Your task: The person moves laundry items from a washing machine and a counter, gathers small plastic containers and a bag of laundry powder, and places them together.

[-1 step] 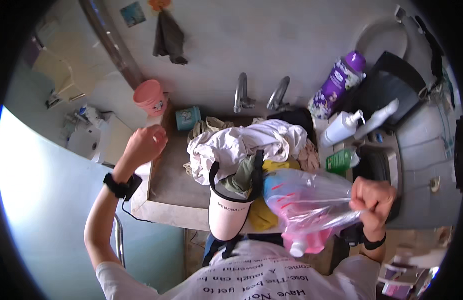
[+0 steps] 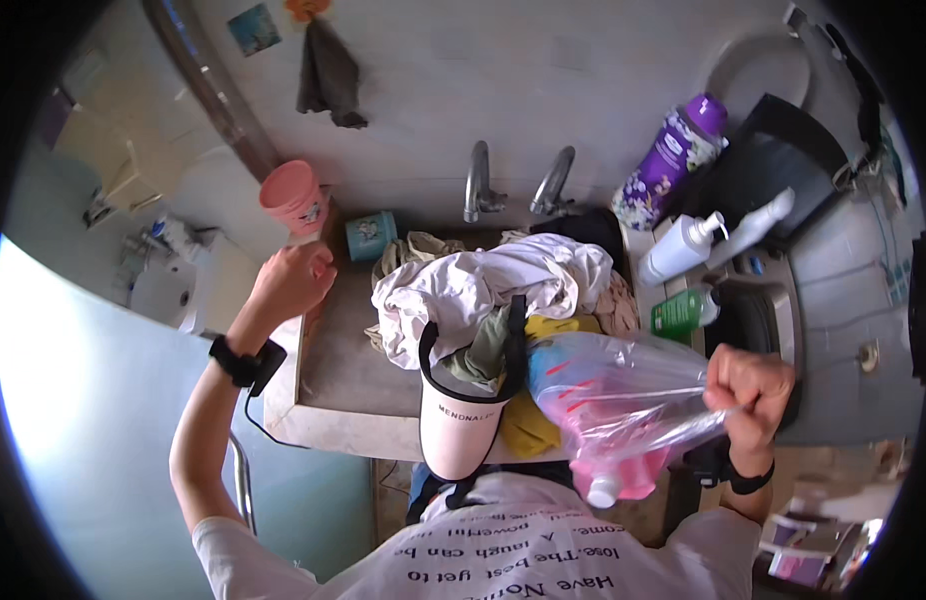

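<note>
My right hand [image 2: 751,395] is closed around the gathered end of a clear plastic bag [image 2: 673,390] with red marks, lifted over the basin's front right. Inside it shows a pink pouch [image 2: 633,470], its white cap pointing down toward me. My left hand [image 2: 291,282] hovers above the basin's left edge, fingers curled in and nothing visible in them. Just beyond it stands a pink cup [image 2: 293,195]. White cloth [image 2: 423,290] lies heaped in the stone basin [image 2: 343,350], with green cloth [image 2: 483,350] and yellow cloth [image 2: 531,428] partly hidden beneath.
Two taps [image 2: 480,185] rise behind the heap. A teal cup [image 2: 371,236] sits at the back left. Along the right ledge are a purple bottle [image 2: 673,160], a white pump bottle [image 2: 678,250] and a green bottle [image 2: 680,314]. A pale, black-strapped object [image 2: 461,435] is before my chest.
The view has shifted slightly. My left hand is a little higher in the picture; my right hand still grips the bag in nearly the same place.
</note>
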Tool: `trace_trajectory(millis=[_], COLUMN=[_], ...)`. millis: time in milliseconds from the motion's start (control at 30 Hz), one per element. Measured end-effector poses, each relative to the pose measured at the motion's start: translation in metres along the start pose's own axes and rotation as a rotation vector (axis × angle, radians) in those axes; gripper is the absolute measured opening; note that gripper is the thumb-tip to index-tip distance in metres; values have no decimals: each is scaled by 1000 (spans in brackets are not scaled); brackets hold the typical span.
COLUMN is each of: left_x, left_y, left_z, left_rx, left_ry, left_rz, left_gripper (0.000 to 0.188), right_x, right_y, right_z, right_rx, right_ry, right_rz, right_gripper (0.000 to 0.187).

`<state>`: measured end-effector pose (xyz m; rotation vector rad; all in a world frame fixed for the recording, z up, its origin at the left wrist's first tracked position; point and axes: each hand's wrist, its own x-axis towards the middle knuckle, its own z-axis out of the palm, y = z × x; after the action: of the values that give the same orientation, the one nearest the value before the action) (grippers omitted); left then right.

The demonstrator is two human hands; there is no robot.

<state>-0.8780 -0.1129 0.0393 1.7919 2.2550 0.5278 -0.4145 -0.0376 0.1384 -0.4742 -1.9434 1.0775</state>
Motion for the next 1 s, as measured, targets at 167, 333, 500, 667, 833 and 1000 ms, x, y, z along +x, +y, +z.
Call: trace_trajectory(millis=[167,333,500,667,833,1000], left_x=[111,183,184,173,145,90], left_y=[-41,-124,-149,-165,-163,-153], left_z=[62,175,244,243,206,152], left_rx=[147,547,542,694,785,251], left_ry=[-57,-192,-124,-289,-88,139], left_rz=[175,375,627,450,441,243], left_gripper=[17,30,30,19,7,22], right_x=[3,4,-7,-8,-12,-17], right_y=[-1,-7,-18,-14,-15,-15], right_z=[9,30,27,34,32,30], right_rx=[-153,-231,-322,-273,-241,-197], right_ry=[105,145,220,194,180,154], right_rz=[70,145,258,250,215,180], right_gripper=[40,41,41,39,38,37])
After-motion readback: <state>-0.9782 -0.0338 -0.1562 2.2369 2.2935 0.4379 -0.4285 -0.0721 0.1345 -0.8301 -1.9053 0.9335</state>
